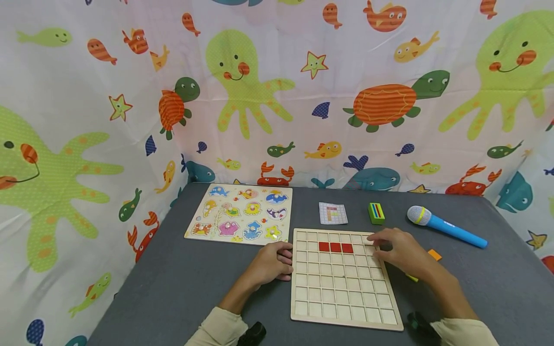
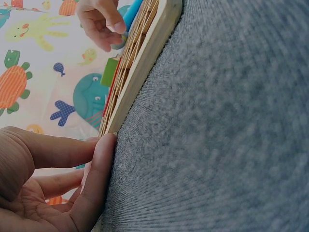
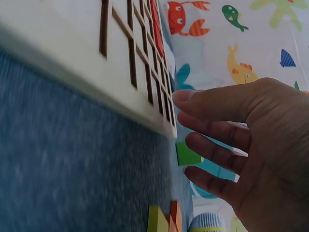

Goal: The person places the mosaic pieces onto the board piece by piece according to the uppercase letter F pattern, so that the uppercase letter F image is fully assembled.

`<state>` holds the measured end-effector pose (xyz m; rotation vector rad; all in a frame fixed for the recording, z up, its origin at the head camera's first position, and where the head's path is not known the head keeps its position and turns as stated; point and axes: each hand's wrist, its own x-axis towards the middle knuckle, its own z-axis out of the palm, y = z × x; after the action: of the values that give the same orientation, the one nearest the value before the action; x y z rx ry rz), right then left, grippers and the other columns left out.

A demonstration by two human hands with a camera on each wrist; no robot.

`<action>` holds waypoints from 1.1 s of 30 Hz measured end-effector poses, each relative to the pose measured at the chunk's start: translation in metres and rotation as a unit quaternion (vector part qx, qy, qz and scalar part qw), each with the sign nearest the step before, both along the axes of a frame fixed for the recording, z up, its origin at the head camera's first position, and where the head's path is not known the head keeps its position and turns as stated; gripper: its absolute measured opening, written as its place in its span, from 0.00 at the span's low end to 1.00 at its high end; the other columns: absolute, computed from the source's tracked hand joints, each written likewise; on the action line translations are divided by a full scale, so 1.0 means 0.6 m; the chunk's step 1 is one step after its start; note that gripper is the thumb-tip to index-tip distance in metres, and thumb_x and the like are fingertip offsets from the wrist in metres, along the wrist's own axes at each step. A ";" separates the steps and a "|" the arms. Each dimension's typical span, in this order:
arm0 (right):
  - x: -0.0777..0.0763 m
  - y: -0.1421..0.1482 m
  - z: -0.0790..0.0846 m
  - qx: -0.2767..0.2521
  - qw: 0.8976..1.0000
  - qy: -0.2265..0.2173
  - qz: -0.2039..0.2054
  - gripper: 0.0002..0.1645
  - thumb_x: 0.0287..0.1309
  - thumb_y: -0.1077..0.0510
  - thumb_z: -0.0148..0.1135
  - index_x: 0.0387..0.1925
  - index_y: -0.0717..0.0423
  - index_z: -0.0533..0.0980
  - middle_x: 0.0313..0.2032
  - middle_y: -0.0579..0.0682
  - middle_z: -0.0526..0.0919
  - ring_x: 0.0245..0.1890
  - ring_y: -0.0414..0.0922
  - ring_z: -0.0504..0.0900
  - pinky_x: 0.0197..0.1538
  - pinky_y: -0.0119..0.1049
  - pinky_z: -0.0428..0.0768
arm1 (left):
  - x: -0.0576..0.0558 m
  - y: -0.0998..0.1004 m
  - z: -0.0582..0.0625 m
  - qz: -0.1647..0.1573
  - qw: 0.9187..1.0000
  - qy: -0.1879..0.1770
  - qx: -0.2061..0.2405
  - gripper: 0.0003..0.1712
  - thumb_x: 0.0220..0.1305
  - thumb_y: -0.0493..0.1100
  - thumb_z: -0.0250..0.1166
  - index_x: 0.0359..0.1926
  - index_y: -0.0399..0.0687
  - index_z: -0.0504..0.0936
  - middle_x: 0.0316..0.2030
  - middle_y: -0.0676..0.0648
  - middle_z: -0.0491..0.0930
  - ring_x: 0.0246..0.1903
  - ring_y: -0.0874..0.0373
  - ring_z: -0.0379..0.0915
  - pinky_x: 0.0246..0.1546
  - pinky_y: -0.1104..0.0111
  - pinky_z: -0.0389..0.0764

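A wooden grid board (image 1: 342, 283) lies flat on the dark table. Three red square tiles (image 1: 335, 247) sit side by side in its second row from the far end. At the board's left edge, my left hand (image 1: 273, 263) pinches the rim between thumb and fingers, as the left wrist view shows close up. Over the far right corner hovers my right hand (image 1: 400, 250), its fingers (image 3: 212, 128) loosely bent and apart from the thumb. Nothing shows between them. Orange (image 1: 434, 254) and yellow (image 1: 412, 278) blocks lie partly hidden by the right hand and forearm.
A sea-animal puzzle board (image 1: 242, 193) lies at the far left. Behind the grid board are a small patterned card (image 1: 333, 214) and a green block with coloured stripes (image 1: 376, 214). A blue toy microphone (image 1: 454, 230) lies right. A printed cloth (image 1: 277, 96) hangs behind.
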<state>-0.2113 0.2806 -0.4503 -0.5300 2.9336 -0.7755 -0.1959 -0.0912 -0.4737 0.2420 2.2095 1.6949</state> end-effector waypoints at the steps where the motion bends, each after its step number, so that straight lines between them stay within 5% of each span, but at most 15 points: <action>1: 0.001 0.004 -0.001 -0.001 1.000 0.003 -0.002 0.21 0.62 0.57 0.75 0.57 0.56 0.85 0.43 0.44 0.86 0.47 0.48 0.79 0.51 0.52 0.83 | 0.000 0.000 0.000 0.000 1.000 0.000 0.001 0.36 0.60 0.25 0.71 0.70 0.32 0.74 0.49 0.39 0.79 0.40 0.55 0.81 0.34 0.60 0.93; 19: 0.019 0.063 -0.007 -0.007 0.999 -0.002 -0.036 0.24 0.64 0.53 0.75 0.59 0.57 0.84 0.50 0.52 0.88 0.51 0.55 0.82 0.54 0.64 0.83 | 0.001 0.001 -0.001 0.001 1.000 -0.002 0.005 0.36 0.59 0.25 0.71 0.69 0.31 0.74 0.49 0.39 0.78 0.40 0.55 0.81 0.34 0.60 0.93; 28: 0.021 0.087 -0.006 -0.006 0.997 -0.021 -0.068 0.26 0.64 0.51 0.75 0.60 0.57 0.83 0.50 0.53 0.87 0.51 0.55 0.81 0.51 0.59 0.84 | 0.002 0.003 0.001 -0.002 1.000 -0.001 0.007 0.35 0.59 0.23 0.70 0.69 0.30 0.74 0.49 0.38 0.78 0.40 0.55 0.80 0.34 0.62 0.93; 33: 0.022 0.100 -0.007 -0.013 0.996 -0.031 -0.079 0.28 0.65 0.50 0.74 0.62 0.58 0.82 0.51 0.55 0.87 0.49 0.53 0.82 0.44 0.45 0.85 | 0.004 0.002 0.002 -0.002 1.000 0.001 0.002 0.35 0.59 0.23 0.70 0.69 0.30 0.74 0.49 0.38 0.78 0.40 0.55 0.80 0.34 0.62 0.93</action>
<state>-0.1982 0.3403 -0.4546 -0.2709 2.9390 -0.8304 -0.1938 -0.0899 -0.4725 0.2487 2.2054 1.6981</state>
